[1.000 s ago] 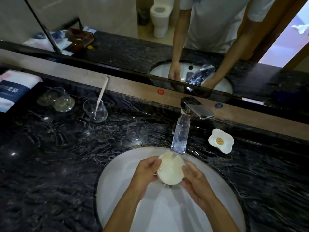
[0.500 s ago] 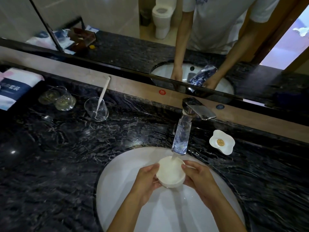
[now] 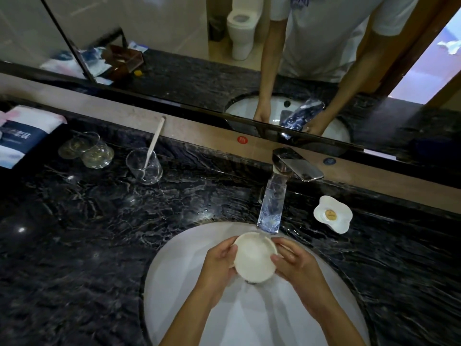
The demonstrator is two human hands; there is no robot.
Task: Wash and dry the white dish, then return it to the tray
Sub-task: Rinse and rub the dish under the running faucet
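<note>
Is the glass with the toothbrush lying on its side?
No, the glass stands upright on the counter, toothbrush leaning inside it.

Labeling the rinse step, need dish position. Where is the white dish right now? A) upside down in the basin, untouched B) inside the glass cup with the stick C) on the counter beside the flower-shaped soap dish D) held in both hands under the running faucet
D: the white dish is gripped between the left hand and right hand over the sink, with the faucet stream landing on its far rim.
</note>
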